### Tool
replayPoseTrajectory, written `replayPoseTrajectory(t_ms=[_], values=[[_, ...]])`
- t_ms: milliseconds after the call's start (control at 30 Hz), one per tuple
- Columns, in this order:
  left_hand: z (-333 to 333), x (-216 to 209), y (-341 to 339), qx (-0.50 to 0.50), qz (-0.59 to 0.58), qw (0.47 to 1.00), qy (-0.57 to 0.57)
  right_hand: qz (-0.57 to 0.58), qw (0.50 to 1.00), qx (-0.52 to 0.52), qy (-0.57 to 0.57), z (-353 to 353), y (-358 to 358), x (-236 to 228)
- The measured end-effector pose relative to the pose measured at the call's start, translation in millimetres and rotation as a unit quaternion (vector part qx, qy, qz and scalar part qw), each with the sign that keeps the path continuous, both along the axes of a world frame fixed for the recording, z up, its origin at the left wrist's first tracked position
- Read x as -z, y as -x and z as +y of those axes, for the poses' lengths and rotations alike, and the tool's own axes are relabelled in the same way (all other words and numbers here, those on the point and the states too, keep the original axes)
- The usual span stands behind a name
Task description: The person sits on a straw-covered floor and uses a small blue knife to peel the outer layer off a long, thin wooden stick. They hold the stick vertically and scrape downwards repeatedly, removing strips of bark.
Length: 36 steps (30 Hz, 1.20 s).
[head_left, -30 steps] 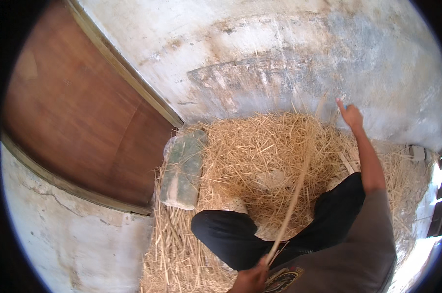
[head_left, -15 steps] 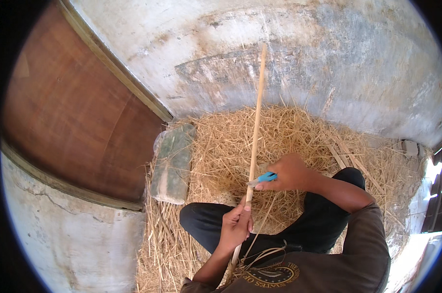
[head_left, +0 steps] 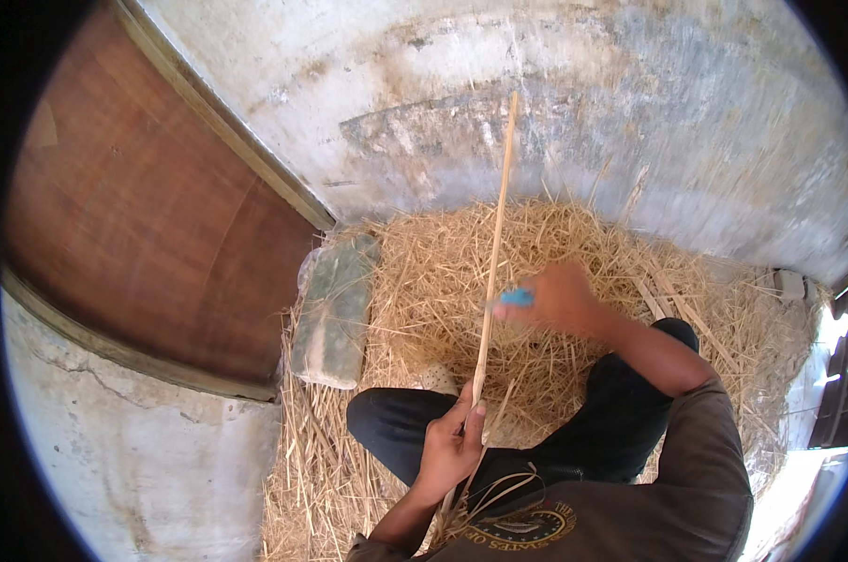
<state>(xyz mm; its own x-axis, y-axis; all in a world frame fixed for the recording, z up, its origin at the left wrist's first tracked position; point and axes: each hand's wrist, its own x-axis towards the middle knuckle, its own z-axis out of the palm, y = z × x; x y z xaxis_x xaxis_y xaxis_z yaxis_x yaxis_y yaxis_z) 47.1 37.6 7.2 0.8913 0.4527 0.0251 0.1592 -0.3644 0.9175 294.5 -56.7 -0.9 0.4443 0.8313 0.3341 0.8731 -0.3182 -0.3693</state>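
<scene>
A long, thin pale wooden strip (head_left: 497,225), probably bamboo, slants up and away from my lap toward the wall. My left hand (head_left: 450,448) is closed around its lower part, just beyond my crossed legs. Farther up, my right hand (head_left: 565,298) grips a blue-handled knife (head_left: 516,297), smeared by motion. The knife's tip is at the strip's right edge; whether it touches is unclear. Narrow curled slivers (head_left: 508,487) hang by my lap below the left hand.
Straw-like shavings (head_left: 443,253) cover the floor around my legs (head_left: 401,426). To the left lies a greenish wrapped block (head_left: 332,318), beside a brown panel (head_left: 162,206) framed in wood. A stained wall (head_left: 574,122) rises ahead; a small grey block (head_left: 789,284) sits far right.
My right hand and the knife have moved up along the strip, away from my left hand. The strip now shows a narrower side, and its far end has shifted slightly right.
</scene>
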Motion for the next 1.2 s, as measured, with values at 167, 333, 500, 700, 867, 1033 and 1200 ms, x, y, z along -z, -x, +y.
replayPoseTrajectory(t_ms=[167, 333, 500, 700, 867, 1033, 1200], values=[[2, -1, 4, -0.012, 0.019, 0.998, -0.064, -0.007, 0.999, -0.044, -0.028, 2, 13, 7], [2, -5, 6, -0.010, 0.011, 0.998, -0.065, 0.020, 0.999, 0.012, 0.022, 6, -5, 7], [-1, 4, 9, 0.002, 0.001, 1.000, -0.031, -0.018, 0.999, -0.024, -0.034, 9, 7, 13], [-3, 5, 12, 0.023, 0.015, 0.999, -0.032, -0.052, 0.998, 0.029, -0.006, 8, -13, 18], [1, 4, 10, 0.014, 0.014, 1.000, 0.005, 0.022, 0.996, -0.036, 0.079, 4, 24, 8], [-7, 11, 15, 0.010, 0.032, 0.997, 0.075, -0.024, 0.995, 0.088, -0.039, 3, -30, 13], [-9, 5, 13, 0.015, -0.012, 1.000, -0.019, 0.016, 0.999, 0.001, 0.035, -2, 5, 4]])
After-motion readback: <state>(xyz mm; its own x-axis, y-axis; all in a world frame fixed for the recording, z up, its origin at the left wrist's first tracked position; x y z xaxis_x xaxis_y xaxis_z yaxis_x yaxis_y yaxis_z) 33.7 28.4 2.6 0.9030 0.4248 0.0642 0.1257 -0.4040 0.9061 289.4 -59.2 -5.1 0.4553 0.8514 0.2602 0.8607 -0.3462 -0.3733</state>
